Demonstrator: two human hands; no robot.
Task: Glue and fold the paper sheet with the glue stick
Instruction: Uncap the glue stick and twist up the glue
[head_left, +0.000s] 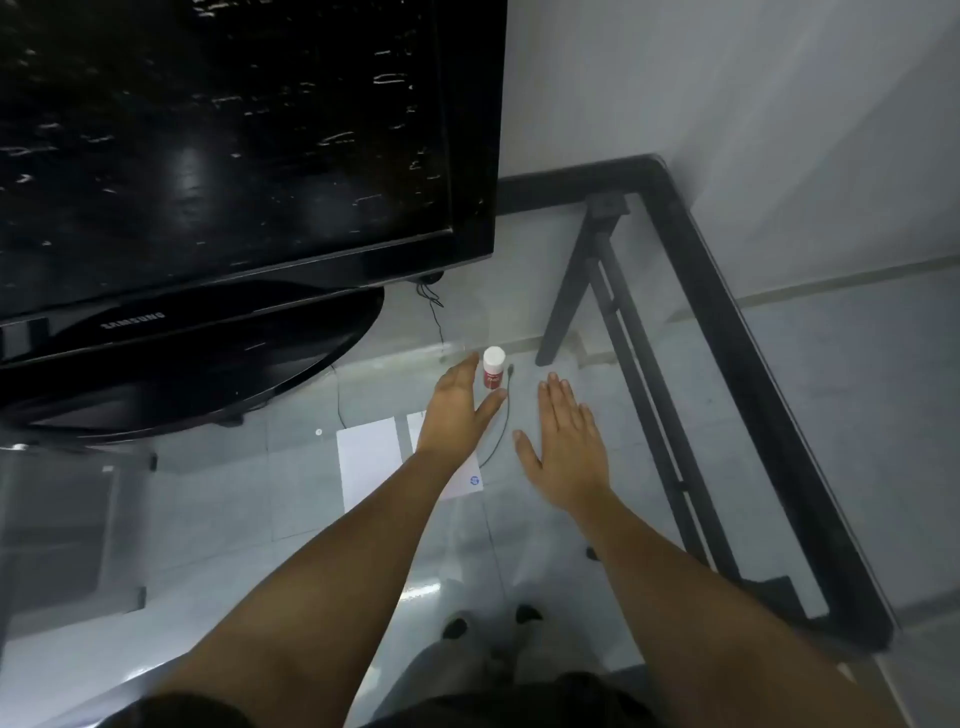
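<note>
Head view, landmark: glue stick (493, 368), upright on the glass table (545, 519), cap on.
Left hand (457, 400): I see it spread, empty, touching-close, likely reaching to grab.
Right hand (563, 447): flat, empty, just right.
Paper sheet (369, 462): nearer me, unfolded under my left wrist.

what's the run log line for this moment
phase: reach | left hand: open, nearing glue stick | right hand: open, flat | paper sheet: unfolded on glass table
</note>
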